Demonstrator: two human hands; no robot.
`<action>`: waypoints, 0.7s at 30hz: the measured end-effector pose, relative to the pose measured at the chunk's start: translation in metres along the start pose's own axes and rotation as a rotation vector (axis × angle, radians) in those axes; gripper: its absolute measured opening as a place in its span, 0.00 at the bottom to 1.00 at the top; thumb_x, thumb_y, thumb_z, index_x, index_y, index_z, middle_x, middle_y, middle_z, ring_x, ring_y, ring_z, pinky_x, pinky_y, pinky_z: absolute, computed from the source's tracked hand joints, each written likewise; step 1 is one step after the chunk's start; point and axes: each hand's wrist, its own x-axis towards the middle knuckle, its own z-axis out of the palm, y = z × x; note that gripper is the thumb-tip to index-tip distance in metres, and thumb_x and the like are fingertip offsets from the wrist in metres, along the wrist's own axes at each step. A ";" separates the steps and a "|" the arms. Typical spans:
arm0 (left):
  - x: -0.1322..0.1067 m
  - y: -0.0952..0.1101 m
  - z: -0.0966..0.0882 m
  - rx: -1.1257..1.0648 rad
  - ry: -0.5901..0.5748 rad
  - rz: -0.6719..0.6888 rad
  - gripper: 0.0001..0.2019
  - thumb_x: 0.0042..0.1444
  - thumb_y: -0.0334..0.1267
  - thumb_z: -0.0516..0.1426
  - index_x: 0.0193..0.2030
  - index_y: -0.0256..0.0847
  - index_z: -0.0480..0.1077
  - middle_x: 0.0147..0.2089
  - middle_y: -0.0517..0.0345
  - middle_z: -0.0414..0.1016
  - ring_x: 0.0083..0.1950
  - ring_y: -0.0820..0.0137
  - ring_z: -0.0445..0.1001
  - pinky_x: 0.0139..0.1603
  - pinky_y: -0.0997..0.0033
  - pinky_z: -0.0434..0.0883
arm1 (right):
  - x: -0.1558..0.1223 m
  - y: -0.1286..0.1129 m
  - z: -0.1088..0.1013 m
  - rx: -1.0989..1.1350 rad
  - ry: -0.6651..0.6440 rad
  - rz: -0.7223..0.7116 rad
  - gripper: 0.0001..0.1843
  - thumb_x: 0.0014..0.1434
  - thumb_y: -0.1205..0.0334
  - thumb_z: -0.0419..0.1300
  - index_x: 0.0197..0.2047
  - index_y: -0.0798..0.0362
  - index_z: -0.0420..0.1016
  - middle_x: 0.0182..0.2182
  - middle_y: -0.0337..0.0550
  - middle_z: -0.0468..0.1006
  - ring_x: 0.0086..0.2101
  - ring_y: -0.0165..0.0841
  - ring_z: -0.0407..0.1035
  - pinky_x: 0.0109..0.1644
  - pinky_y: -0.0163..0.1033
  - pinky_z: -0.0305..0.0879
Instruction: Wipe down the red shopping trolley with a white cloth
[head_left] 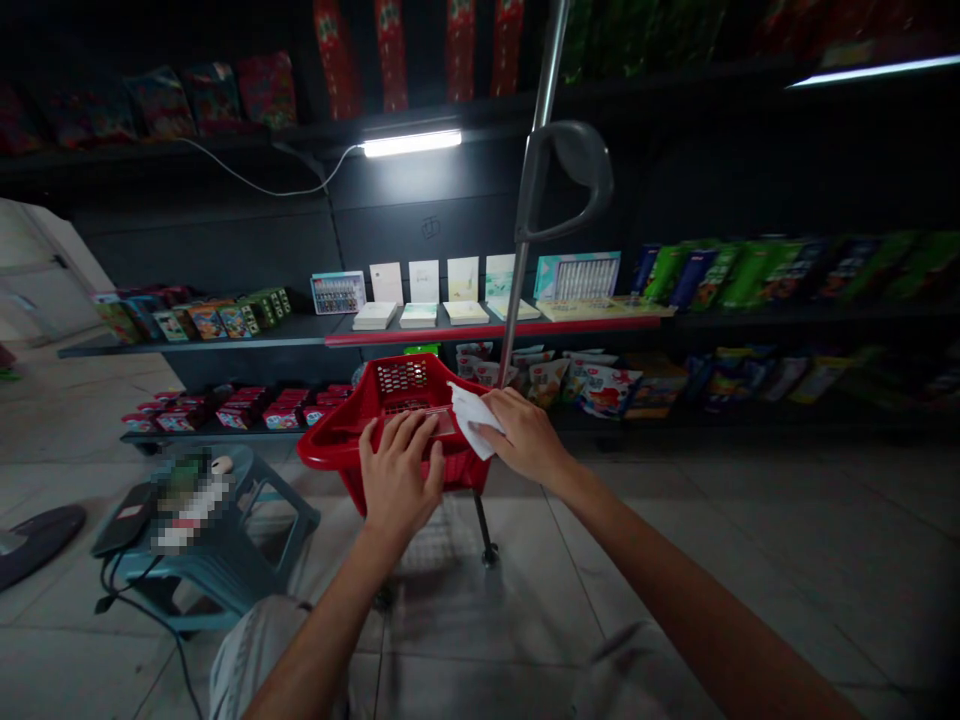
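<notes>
The left hand (401, 475) lies with fingers loosely spread and gripping nothing at the near side of the red cart (322, 452), while the right hand (529, 435), thumb and fingers closed, pinches a white cloth (472, 415) at the cart's right edge, before the shelves (247, 330).

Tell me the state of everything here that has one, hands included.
Red cart: upright.
White cloth: crumpled, gripped.
Left hand: spread open, at the cart.
Right hand: closed on the cloth.
Middle light: lit.
Right light: lit.
Blue stool: upright, things on top.
</notes>
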 end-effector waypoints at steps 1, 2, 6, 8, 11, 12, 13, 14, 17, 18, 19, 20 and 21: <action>0.000 -0.006 -0.001 0.000 0.019 -0.011 0.17 0.67 0.39 0.56 0.61 0.51 0.75 0.63 0.52 0.79 0.66 0.54 0.73 0.76 0.38 0.50 | -0.002 0.000 -0.001 0.044 -0.004 -0.049 0.12 0.71 0.55 0.56 0.48 0.54 0.75 0.43 0.49 0.79 0.46 0.41 0.69 0.52 0.43 0.64; -0.001 -0.011 -0.002 0.000 0.036 -0.021 0.15 0.68 0.39 0.56 0.59 0.51 0.75 0.61 0.53 0.80 0.65 0.55 0.73 0.75 0.39 0.51 | -0.004 0.001 -0.002 0.083 -0.004 -0.091 0.12 0.71 0.55 0.57 0.49 0.54 0.74 0.45 0.49 0.78 0.47 0.41 0.69 0.53 0.45 0.65; -0.003 -0.024 -0.002 0.016 0.105 -0.064 0.11 0.68 0.38 0.56 0.53 0.50 0.77 0.58 0.55 0.82 0.62 0.56 0.75 0.77 0.36 0.45 | -0.016 0.007 0.001 0.238 0.044 -0.140 0.14 0.69 0.55 0.58 0.52 0.53 0.73 0.47 0.51 0.78 0.48 0.42 0.70 0.56 0.49 0.67; -0.004 -0.026 -0.001 0.028 0.134 -0.074 0.09 0.67 0.38 0.57 0.50 0.49 0.77 0.57 0.56 0.82 0.62 0.56 0.76 0.78 0.33 0.38 | -0.023 0.009 0.006 0.346 0.072 -0.068 0.15 0.68 0.53 0.57 0.52 0.52 0.73 0.47 0.50 0.79 0.48 0.42 0.72 0.55 0.48 0.69; -0.005 -0.027 -0.001 0.028 0.164 -0.092 0.08 0.66 0.37 0.57 0.49 0.48 0.76 0.56 0.56 0.82 0.63 0.56 0.75 0.78 0.31 0.29 | -0.024 0.016 0.014 0.500 0.351 0.218 0.21 0.68 0.47 0.56 0.55 0.51 0.73 0.49 0.51 0.79 0.51 0.43 0.74 0.58 0.49 0.70; -0.006 -0.028 -0.002 0.021 0.172 -0.100 0.08 0.66 0.36 0.57 0.48 0.48 0.76 0.56 0.56 0.82 0.63 0.56 0.75 0.78 0.31 0.28 | -0.020 0.020 0.015 0.543 0.521 0.339 0.23 0.67 0.46 0.55 0.57 0.51 0.73 0.51 0.52 0.79 0.53 0.43 0.74 0.60 0.50 0.69; -0.006 -0.029 -0.002 0.013 0.178 -0.108 0.08 0.66 0.36 0.57 0.48 0.48 0.75 0.56 0.56 0.82 0.63 0.55 0.75 0.78 0.30 0.28 | -0.015 0.025 0.016 0.591 0.704 0.446 0.24 0.67 0.44 0.54 0.59 0.50 0.72 0.54 0.52 0.78 0.55 0.42 0.74 0.62 0.50 0.69; -0.006 -0.030 -0.003 0.005 0.182 -0.116 0.07 0.65 0.36 0.57 0.47 0.48 0.75 0.55 0.55 0.82 0.63 0.55 0.75 0.78 0.30 0.28 | -0.007 0.031 0.016 0.649 0.867 0.526 0.26 0.67 0.44 0.54 0.60 0.49 0.71 0.56 0.52 0.77 0.56 0.41 0.73 0.63 0.50 0.68; -0.008 -0.036 -0.005 -0.001 0.205 -0.131 0.06 0.65 0.36 0.57 0.45 0.47 0.74 0.54 0.55 0.82 0.62 0.55 0.75 0.78 0.30 0.29 | 0.024 0.050 0.010 0.839 1.075 0.621 0.28 0.66 0.43 0.50 0.64 0.45 0.66 0.60 0.48 0.74 0.57 0.38 0.73 0.60 0.48 0.72; -0.008 -0.038 -0.005 0.004 0.210 -0.135 0.06 0.65 0.36 0.56 0.45 0.47 0.74 0.54 0.54 0.82 0.62 0.55 0.75 0.78 0.30 0.30 | 0.035 0.054 0.007 0.878 1.056 0.629 0.28 0.66 0.43 0.49 0.64 0.45 0.66 0.60 0.47 0.74 0.56 0.37 0.74 0.57 0.47 0.74; -0.008 -0.040 -0.005 0.010 0.215 -0.138 0.06 0.65 0.36 0.56 0.45 0.46 0.74 0.54 0.55 0.82 0.62 0.55 0.75 0.79 0.31 0.30 | 0.047 0.057 0.004 0.898 1.010 0.627 0.29 0.66 0.42 0.48 0.64 0.45 0.67 0.59 0.47 0.75 0.55 0.37 0.75 0.54 0.45 0.76; -0.009 -0.042 -0.006 0.017 0.218 -0.141 0.06 0.65 0.36 0.55 0.45 0.46 0.74 0.54 0.55 0.82 0.62 0.56 0.75 0.79 0.31 0.29 | 0.058 0.057 0.001 0.906 0.959 0.609 0.30 0.66 0.40 0.48 0.63 0.45 0.68 0.58 0.47 0.75 0.54 0.37 0.75 0.52 0.44 0.76; -0.009 -0.043 -0.006 0.023 0.219 -0.143 0.06 0.65 0.35 0.55 0.45 0.46 0.74 0.54 0.55 0.82 0.63 0.56 0.75 0.79 0.31 0.29 | 0.070 0.054 -0.002 0.908 0.907 0.572 0.31 0.66 0.38 0.47 0.63 0.46 0.69 0.57 0.48 0.76 0.54 0.37 0.75 0.51 0.43 0.77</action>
